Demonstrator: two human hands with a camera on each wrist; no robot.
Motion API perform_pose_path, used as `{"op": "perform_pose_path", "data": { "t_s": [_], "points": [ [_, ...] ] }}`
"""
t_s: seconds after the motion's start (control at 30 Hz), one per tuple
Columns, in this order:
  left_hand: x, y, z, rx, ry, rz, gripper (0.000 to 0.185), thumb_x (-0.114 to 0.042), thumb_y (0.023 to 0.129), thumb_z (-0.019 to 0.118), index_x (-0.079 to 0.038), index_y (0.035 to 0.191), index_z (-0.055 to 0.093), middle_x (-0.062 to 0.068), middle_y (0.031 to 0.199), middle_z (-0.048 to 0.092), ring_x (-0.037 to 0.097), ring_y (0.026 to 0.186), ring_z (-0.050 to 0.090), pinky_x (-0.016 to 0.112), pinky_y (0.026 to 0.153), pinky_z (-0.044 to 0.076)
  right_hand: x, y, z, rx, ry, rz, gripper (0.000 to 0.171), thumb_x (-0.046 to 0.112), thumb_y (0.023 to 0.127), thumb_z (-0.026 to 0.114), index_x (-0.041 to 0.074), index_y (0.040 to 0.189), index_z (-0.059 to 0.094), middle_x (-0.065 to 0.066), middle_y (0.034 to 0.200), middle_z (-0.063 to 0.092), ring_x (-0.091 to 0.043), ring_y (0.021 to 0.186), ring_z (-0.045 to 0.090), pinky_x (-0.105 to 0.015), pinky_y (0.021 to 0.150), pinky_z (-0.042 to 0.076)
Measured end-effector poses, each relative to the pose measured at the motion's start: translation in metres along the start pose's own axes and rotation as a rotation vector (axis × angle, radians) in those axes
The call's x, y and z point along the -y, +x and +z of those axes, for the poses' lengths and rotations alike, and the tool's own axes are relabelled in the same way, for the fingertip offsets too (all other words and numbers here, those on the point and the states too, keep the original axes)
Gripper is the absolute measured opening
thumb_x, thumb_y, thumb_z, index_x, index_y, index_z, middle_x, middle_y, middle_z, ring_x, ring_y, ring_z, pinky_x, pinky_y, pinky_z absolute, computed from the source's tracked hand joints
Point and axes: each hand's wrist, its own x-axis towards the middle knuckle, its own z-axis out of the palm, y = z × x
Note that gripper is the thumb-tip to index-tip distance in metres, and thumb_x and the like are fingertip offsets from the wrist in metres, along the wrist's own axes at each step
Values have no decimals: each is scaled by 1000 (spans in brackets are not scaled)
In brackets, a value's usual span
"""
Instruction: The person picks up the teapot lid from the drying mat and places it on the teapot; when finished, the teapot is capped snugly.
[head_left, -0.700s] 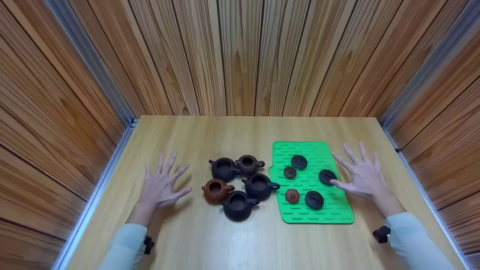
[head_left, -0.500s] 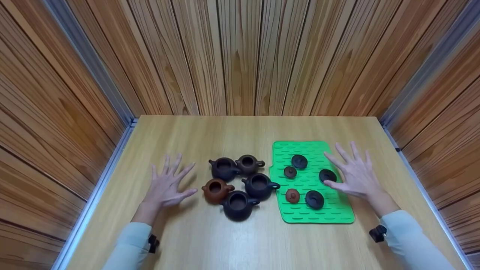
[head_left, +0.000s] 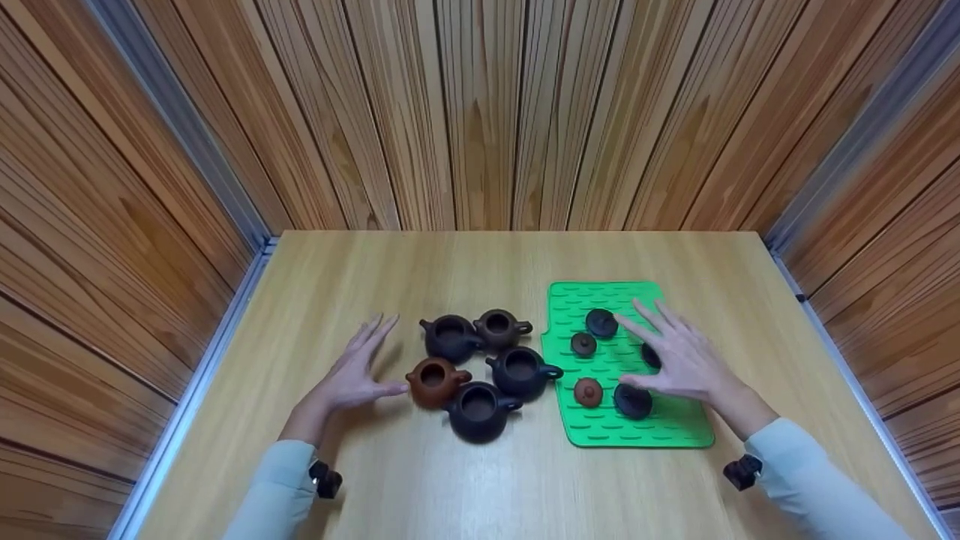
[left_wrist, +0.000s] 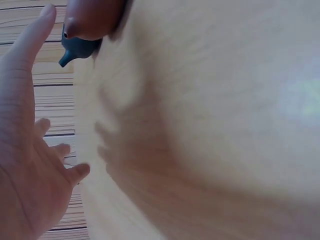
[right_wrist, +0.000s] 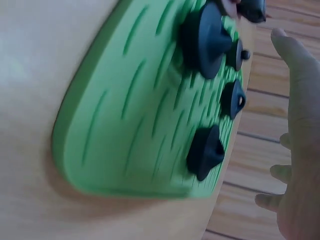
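Note:
My left hand (head_left: 352, 379) hovers just left of the reddish-brown teapot (head_left: 433, 381), thumb near its spout, holding nothing. Around that pot stand a front black teapot (head_left: 478, 412), another black teapot (head_left: 523, 373), a dark teapot at the back left (head_left: 450, 337) and a dark brown teapot (head_left: 498, 330), all lidless. My right hand (head_left: 679, 360) is held above the green mat (head_left: 675, 431), fingers spread, holding nothing. On the mat lie a reddish-brown lid (head_left: 588, 392), a small brown lid (head_left: 583, 344) and several black lids (right_wrist: 205, 42); the hand partly covers one black lid (head_left: 650, 355).
The wooden table (head_left: 420, 487) is bounded by wood-panelled walls (head_left: 480, 112) at the back and sides. Metal rails (head_left: 199, 360) run along its side edges. The rightmost teapot's handle reaches the mat's left edge.
Both hands have moved inward. The left hand has come right toward the reddish-brown teapot and turned its palm inward. The right hand has shifted left over the mat. Teapots and lids stay put.

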Motion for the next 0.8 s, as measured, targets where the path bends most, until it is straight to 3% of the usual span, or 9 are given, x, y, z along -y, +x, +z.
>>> {"op": "perform_pose_path", "data": {
  "t_s": [0.23, 0.4, 0.6, 0.8],
  "points": [
    [-1, 5, 6, 19, -163, 33, 105, -45, 74, 89, -33, 159, 29, 11, 170, 22, 35, 158, 20, 66, 122, 19, 19, 6, 1, -4, 107, -37, 98, 66, 74, 78, 37, 157, 34, -6, 169, 27, -50, 151, 28, -73, 99, 44],
    [-1, 7, 13, 20, -352, 74, 97, -28, 74, 91, -19, 155, 41, 12, 162, 37, 39, 151, 34, 61, 121, 27, 29, 8, 2, -7, 209, -68, 96, 56, 74, 84, 34, 156, 38, -5, 168, 31, -47, 151, 31, -74, 100, 43],
    [1, 6, 19, 54, -503, 70, 84, -18, 77, 89, -11, 150, 47, 18, 155, 45, 45, 144, 41, 60, 114, 40, 38, 11, 8, 36, 410, -89, 90, 42, 76, 87, 30, 154, 43, -12, 165, 35, -45, 149, 35, -73, 104, 40],
    [3, 7, 25, 91, -574, 46, 69, -10, 79, 86, -3, 141, 56, 18, 150, 48, 45, 138, 48, 54, 105, 50, 41, 11, 12, 101, 534, -78, 80, 34, 77, 88, 26, 148, 52, -6, 162, 40, -37, 148, 40, -64, 106, 45]
  ]
}}
